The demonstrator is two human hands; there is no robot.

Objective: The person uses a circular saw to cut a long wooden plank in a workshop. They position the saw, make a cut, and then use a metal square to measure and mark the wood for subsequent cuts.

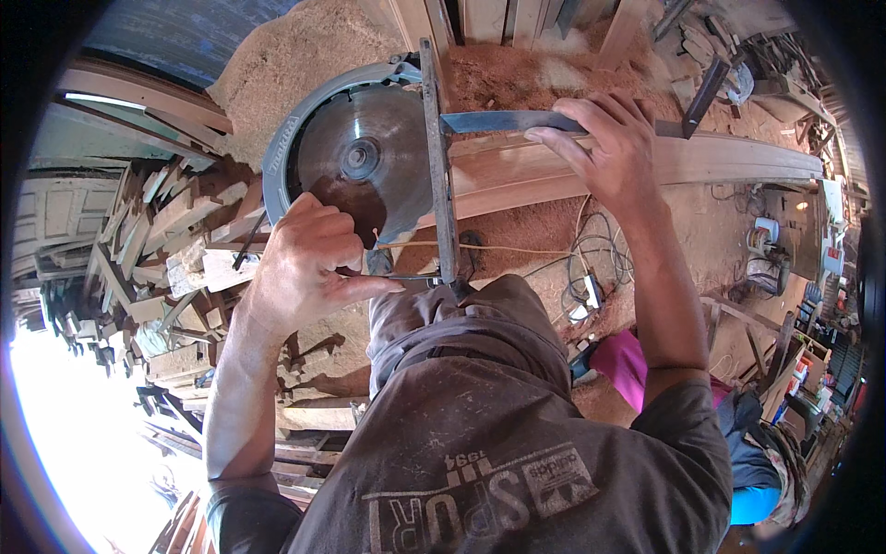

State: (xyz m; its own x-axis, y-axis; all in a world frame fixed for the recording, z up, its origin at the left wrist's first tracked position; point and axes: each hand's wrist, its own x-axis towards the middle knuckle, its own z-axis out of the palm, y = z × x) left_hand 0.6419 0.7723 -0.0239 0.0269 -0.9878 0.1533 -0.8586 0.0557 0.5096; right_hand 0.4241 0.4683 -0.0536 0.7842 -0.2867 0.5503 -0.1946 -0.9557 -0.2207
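Right of the round grey metal blade [394,148], my right hand [611,148] grips a flat dark metal bar [503,121]; left hand [309,257] curled, hold unclear.

A brown floor [688,249] is strewn with reddish sawdust [508,78] beyond the right fingers [586,111]; beyond the left fingers [325,231], a tan mound [286,65] is heaped on it. To the left of the left fingers, the floor is covered by a jumbled pile of wood offcuts [175,217]. Closer to the body than the right fingers, dark cords [604,245] are looped loosely — with a white connector [593,292] laid beside them — and sawdust is scattered around.
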